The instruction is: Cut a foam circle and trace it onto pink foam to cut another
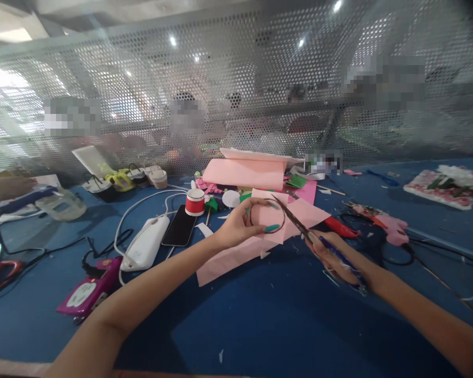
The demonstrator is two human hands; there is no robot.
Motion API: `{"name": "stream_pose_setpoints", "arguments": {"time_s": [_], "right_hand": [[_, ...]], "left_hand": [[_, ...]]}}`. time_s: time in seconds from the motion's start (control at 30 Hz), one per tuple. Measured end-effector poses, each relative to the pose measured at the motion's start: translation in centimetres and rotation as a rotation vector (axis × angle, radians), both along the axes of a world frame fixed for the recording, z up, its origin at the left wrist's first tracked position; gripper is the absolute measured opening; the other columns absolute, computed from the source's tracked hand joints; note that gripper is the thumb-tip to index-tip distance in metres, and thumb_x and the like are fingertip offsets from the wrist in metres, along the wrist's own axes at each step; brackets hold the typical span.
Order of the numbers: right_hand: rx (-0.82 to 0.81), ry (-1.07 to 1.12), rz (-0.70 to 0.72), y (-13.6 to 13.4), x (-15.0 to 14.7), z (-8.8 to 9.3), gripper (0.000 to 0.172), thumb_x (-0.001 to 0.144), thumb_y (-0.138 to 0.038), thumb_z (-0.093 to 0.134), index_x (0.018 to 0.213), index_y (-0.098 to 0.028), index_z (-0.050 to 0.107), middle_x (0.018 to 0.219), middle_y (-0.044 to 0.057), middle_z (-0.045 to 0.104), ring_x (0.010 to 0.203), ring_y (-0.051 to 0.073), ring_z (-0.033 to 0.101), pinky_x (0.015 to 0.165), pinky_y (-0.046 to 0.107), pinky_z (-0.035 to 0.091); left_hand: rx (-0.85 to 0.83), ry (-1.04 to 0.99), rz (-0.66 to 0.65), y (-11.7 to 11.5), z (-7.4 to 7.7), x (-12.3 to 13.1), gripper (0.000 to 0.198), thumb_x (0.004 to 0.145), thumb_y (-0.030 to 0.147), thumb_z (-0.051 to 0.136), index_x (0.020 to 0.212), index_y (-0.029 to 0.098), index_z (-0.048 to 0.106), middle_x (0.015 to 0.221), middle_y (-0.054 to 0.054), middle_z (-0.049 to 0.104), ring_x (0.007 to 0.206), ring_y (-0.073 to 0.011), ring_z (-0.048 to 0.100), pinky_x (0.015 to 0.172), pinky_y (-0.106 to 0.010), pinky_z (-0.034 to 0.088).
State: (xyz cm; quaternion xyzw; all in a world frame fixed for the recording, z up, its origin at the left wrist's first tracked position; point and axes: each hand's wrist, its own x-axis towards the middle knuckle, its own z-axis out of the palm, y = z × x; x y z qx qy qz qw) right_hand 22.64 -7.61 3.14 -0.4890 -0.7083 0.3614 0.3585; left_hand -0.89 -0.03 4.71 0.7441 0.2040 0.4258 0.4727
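Observation:
My left hand (242, 223) is closed on a piece of pink paper (274, 207), thumb across its face. A thin dark circle lies over this paper under my fingers; I cannot tell whether it is drawn or a separate ring. In my right hand (331, 254) is a pair of scissors (294, 218) with blue handles, the blades angled up and left to the right edge of the circle. More pink sheets (232, 260) lie on the table beneath my hands. A folded pink stack (244, 173) stands behind them.
Left of my hands are a red-and-white roll (195, 202), a black phone (180, 226), a white power bank (145, 244) and a purple power strip (92, 289). A pink glue gun (394, 228) with cables lies right. A perforated metal screen (220, 79) rises behind. Another person's hand (8, 191) is far left.

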Motion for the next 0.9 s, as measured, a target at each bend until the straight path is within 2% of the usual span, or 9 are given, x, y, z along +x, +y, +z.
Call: {"name": "stream_pose_setpoints", "arguments": {"time_s": [0.17,0.27,0.43,0.57,0.67,0.73,0.8,0.9], "right_hand": [[0.041,-0.012,-0.020,-0.4,-0.3,0.3,0.046,0.085,-0.063,0.041,0.068,-0.021,0.045,0.054,-0.002,0.038,0.046,0.011,0.032,0.041,0.027,0.024],[0.035,-0.007,-0.021,-0.2,-0.2,0.1,0.045,0.083,-0.062,0.043,0.066,-0.021,0.043,0.056,-0.003,0.034,0.049,0.011,0.028,0.042,0.028,0.020],[0.050,-0.006,-0.054,0.3,0.0,-0.4,0.046,0.080,-0.063,0.048,0.064,-0.021,0.041,0.057,-0.002,0.032,0.052,0.011,0.028,0.045,0.029,0.019],[0.023,0.027,-0.033,0.3,0.1,-0.4,0.044,0.083,-0.061,0.046,0.067,-0.020,0.044,0.056,-0.003,0.032,0.049,0.010,0.027,0.042,0.027,0.020],[-0.027,0.067,0.034,0.1,0.4,-0.3,0.044,0.085,-0.061,0.044,0.066,-0.021,0.041,0.054,-0.005,0.033,0.045,0.009,0.027,0.041,0.026,0.020],[-0.072,0.086,0.055,-0.2,0.5,-0.3,0.044,0.085,-0.063,0.043,0.069,-0.022,0.041,0.053,-0.006,0.033,0.043,0.009,0.028,0.040,0.025,0.021],[-0.127,0.105,0.058,-0.4,0.5,-0.2,0.045,0.085,-0.066,0.040,0.072,-0.022,0.042,0.051,-0.006,0.035,0.041,0.009,0.031,0.039,0.025,0.024],[-0.162,0.122,0.084,-0.5,0.4,-0.2,0.049,0.084,-0.069,0.038,0.076,-0.022,0.044,0.052,-0.006,0.039,0.042,0.010,0.036,0.039,0.024,0.027]], "left_hand": [[0.023,0.054,-0.042,0.2,0.4,-0.2,0.046,0.071,0.018,0.073,0.113,0.023,0.055,0.124,-0.010,0.053,0.117,-0.0265,0.052,0.089,-0.040,0.052],[0.029,0.076,-0.062,0.3,0.8,-0.4,0.045,0.070,0.019,0.073,0.112,0.022,0.056,0.123,-0.010,0.054,0.116,-0.0267,0.053,0.085,-0.038,0.053],[0.003,0.106,-0.058,0.4,1.3,-0.7,0.046,0.069,0.020,0.074,0.113,0.022,0.057,0.124,-0.011,0.054,0.105,-0.0239,0.059,0.072,-0.031,0.056],[-0.021,0.101,-0.013,0.7,1.4,-0.7,0.046,0.069,0.026,0.075,0.111,0.021,0.059,0.118,-0.009,0.056,0.081,-0.0149,0.062,0.060,-0.025,0.055],[-0.092,0.034,0.035,0.8,1.4,-0.5,0.037,0.067,0.032,0.077,0.098,0.018,0.063,0.094,-0.005,0.063,0.062,-0.0081,0.057,0.057,-0.024,0.055],[-0.147,0.030,0.027,0.8,1.4,-0.3,0.033,0.067,0.034,0.076,0.093,0.016,0.065,0.077,-0.001,0.062,0.055,-0.0067,0.055,0.055,-0.025,0.055],[-0.162,0.047,0.007,0.6,1.5,-0.2,0.033,0.067,0.034,0.076,0.094,0.016,0.067,0.075,-0.002,0.064,0.054,-0.0070,0.056,0.054,-0.024,0.055],[-0.160,0.068,-0.036,0.4,1.7,-0.2,0.032,0.068,0.030,0.076,0.096,0.018,0.068,0.086,-0.005,0.067,0.059,-0.0084,0.059,0.055,-0.024,0.055]]}}
